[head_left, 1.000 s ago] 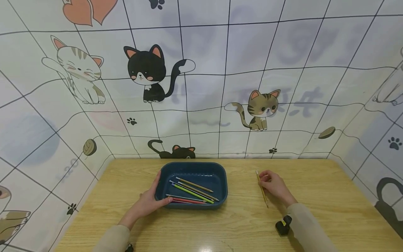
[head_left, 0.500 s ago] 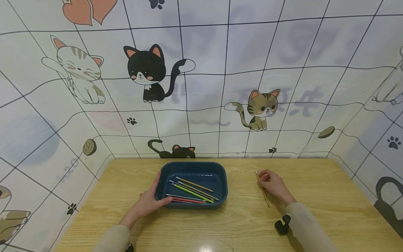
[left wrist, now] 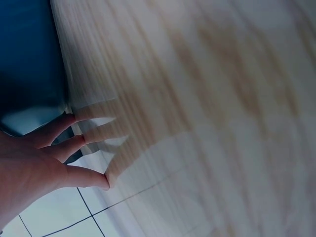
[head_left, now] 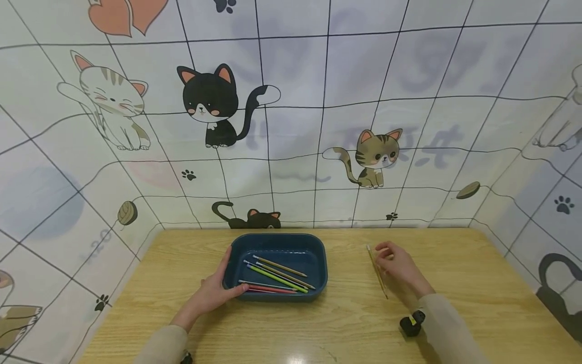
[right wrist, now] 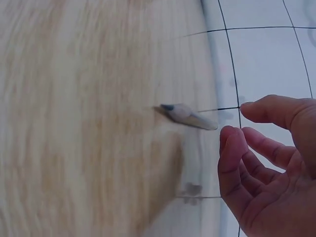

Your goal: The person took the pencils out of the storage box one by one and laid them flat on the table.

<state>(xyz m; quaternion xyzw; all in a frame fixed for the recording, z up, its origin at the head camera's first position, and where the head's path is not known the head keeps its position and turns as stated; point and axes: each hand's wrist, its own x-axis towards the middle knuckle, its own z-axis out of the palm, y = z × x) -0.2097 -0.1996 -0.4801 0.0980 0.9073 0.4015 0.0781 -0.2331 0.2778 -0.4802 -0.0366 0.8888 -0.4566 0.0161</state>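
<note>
A dark blue tray [head_left: 291, 241] holds several pencils: yellow ones, a bright green pencil [head_left: 277, 278] and a red pencil [head_left: 275, 289]. My left hand [head_left: 213, 293] rests against its left side, thumb at the near rim and fingers spread along the outer wall. In the left wrist view those fingers look straight, with the tray [left wrist: 32, 54] beside them. On the right, a yellow pencil [head_left: 376, 270] lies on the table, sharpened tip towards me. Close beside its upper part is my right hand [head_left: 400, 265]. The right wrist view shows thumb and forefinger apart, with the pencil's tip [right wrist: 180, 113] outside them.
The light wooden table [head_left: 345, 328] meets a white cloth backdrop [head_left: 295, 126] with grid lines and printed cats at its far edge and sides. A small black device [head_left: 411, 323] is worn on the right wrist.
My right thumb and fingers have parted from the yellow pencil, which lies on the table, and the hand has shifted slightly right. The left hand and the tray stay in place.
</note>
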